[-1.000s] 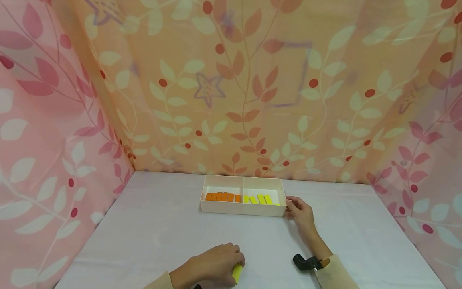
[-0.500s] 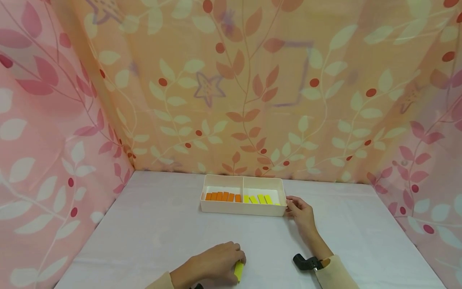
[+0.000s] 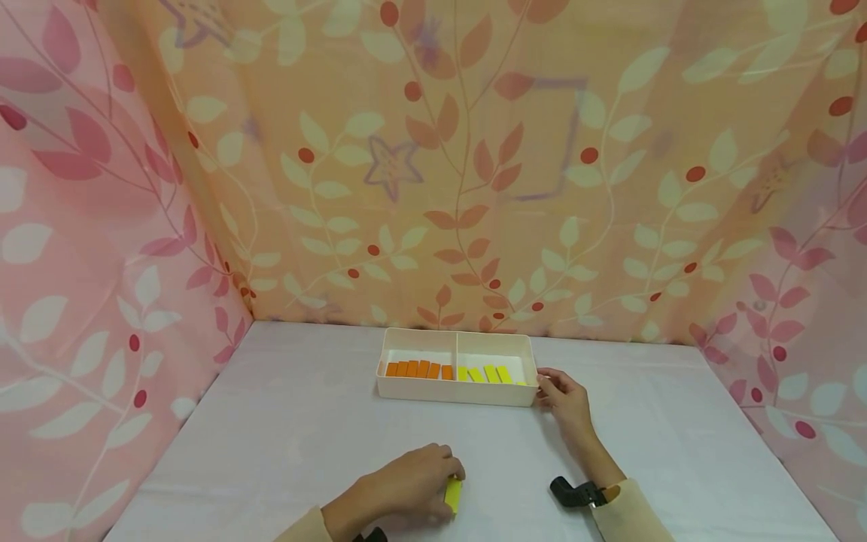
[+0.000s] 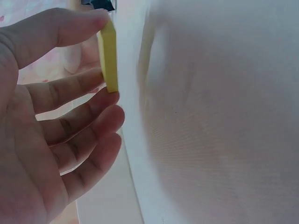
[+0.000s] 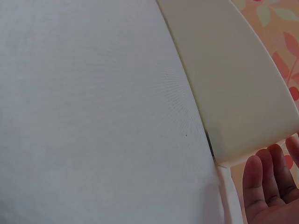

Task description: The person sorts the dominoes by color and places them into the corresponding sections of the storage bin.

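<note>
A yellow rectangular block [image 3: 452, 497] is pinched between the thumb and fingertips of my left hand [image 3: 415, 483], low over the front middle of the table. The left wrist view has the block [image 4: 109, 57] standing on edge between thumb and fingers, the other fingers lightly bent below. My right hand [image 3: 569, 410] is at the right end of a cream two-part box [image 3: 433, 388]. Seen from the right wrist, its fingertips [image 5: 253, 168] rest right at the box's end wall, relaxed rather than wrapped around it; the thumb is out of that view.
Several orange blocks [image 3: 423, 369] lie in a row in the box's left compartment. The right compartment has several yellow blocks [image 3: 491, 373]. A white cloth covers the table [image 3: 284, 421]. Patterned curtains [image 3: 460, 188] close off the back and both sides.
My left hand has moved slightly forward and to the right, carrying the yellow block. The right hand and the box have stayed in place.
</note>
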Tool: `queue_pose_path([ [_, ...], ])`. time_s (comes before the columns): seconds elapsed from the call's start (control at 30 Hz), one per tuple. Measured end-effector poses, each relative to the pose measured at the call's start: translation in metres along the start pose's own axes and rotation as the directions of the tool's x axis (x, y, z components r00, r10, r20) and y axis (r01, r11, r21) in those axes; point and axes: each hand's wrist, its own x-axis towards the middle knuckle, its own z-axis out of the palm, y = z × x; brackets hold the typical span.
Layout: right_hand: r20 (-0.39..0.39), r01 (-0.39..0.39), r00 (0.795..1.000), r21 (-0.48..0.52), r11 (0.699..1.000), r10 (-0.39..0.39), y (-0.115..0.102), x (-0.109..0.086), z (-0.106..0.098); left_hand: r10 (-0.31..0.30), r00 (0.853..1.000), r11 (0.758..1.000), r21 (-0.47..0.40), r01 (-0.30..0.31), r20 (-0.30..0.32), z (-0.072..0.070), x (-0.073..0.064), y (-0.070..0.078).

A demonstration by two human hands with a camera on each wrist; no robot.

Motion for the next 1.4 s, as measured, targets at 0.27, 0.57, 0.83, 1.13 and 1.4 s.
queue_pose_path([
  [0.27, 0.006, -0.007, 1.000, 0.011, 1.000, 0.007, 0.000, 0.000, 0.000, -0.064, 0.994, 0.995, -0.076, 0.057, -0.092, -0.006, 0.006, -0.002],
  [0.57, 0.011, -0.007, 1.000, 0.004, 1.000, 0.007, 0.000, -0.001, -0.001, -0.094, 0.985, 0.984, -0.166, 0.070, -0.145, -0.016, 0.014, -0.010],
  [0.83, 0.017, 0.007, 1.000, 0.021, 1.000, -0.007, 0.001, 0.001, -0.001, -0.094, 0.959, 0.975, -0.219, 0.034, -0.267, -0.024, 0.022, -0.018],
  [1.13, 0.017, -0.007, 1.000, 0.007, 1.000, 0.007, 0.000, -0.001, -0.002, -0.150, 0.937, 0.951, -0.306, 0.049, -0.316, -0.033, 0.036, -0.022],
  [1.4, 0.013, -0.001, 1.000, -0.005, 1.000, 0.001, 0.001, 0.000, -0.001, -0.166, 0.911, 0.945, -0.324, 0.037, -0.379, -0.041, 0.052, -0.028],
])
